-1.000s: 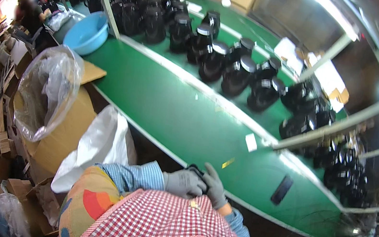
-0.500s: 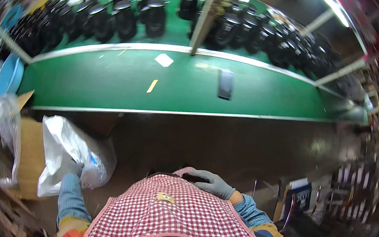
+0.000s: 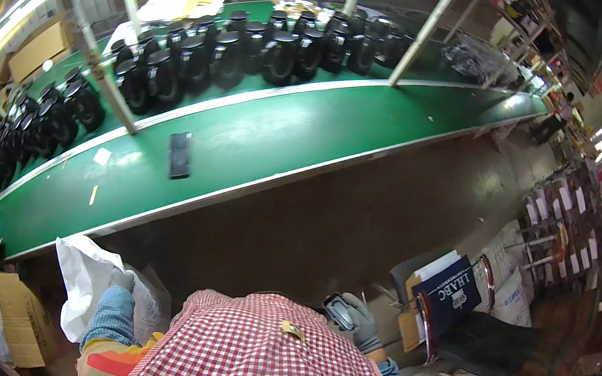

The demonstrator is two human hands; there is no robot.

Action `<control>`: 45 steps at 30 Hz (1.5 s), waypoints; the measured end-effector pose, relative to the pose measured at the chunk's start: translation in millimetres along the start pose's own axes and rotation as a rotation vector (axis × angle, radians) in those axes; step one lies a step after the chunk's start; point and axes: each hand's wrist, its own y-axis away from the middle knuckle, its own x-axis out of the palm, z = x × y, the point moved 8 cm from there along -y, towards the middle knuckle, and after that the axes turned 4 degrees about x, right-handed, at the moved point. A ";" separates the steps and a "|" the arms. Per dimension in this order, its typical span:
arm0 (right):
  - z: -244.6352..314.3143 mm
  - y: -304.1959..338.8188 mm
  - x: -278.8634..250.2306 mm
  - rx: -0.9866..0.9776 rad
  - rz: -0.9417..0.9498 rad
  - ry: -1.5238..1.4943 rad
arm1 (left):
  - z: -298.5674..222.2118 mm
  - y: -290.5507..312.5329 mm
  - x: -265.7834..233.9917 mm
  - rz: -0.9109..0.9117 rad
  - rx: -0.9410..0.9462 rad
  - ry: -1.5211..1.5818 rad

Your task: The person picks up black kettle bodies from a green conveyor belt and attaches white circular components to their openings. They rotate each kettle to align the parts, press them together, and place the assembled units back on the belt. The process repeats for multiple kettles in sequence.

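Observation:
My left hand (image 3: 121, 280), in a grey glove, is closed at the mouth of a white plastic bag (image 3: 76, 283), which hangs open at my left side. Its fingertips are partly hidden by the bag. My right hand (image 3: 365, 326), also gloved in grey, is low at my right side, with its fingers wrapped round a small dark object (image 3: 339, 311) with a shiny grey face. What kind of object it is, I cannot make out. A red and white checked apron (image 3: 262, 352) covers my front between the two hands.
A long green workbench (image 3: 270, 134) runs ahead, with a dark phone (image 3: 179, 155) on it. Rows of black rounded parts (image 3: 228, 58) stand behind its white rail. Right are a chair (image 3: 426, 325) and a dark blue printed bag (image 3: 453, 290); left, a cardboard box (image 3: 20, 322).
My view has swung to the right, so the bench and phone sit further left. My right hand has moved outward from my waist with the dark object. The left hand stays at the bag.

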 end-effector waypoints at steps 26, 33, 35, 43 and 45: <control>281.3 -321.4 -573.5 -0.067 -0.432 0.137 | -705.1 194.6 405.9 0.177 0.144 0.245; 394.7 -563.6 -701.3 0.095 -0.216 0.091 | -801.6 238.7 482.2 -0.037 0.049 0.153; 442.1 -648.7 -695.1 0.024 -0.070 0.227 | -837.5 259.6 496.0 -0.074 0.060 0.124; 490.2 -906.5 -631.5 0.101 0.241 0.530 | -979.0 334.3 520.0 -0.079 0.071 0.541; 503.3 -943.3 -648.8 -0.053 0.142 0.863 | -983.0 315.7 533.8 0.013 0.040 0.612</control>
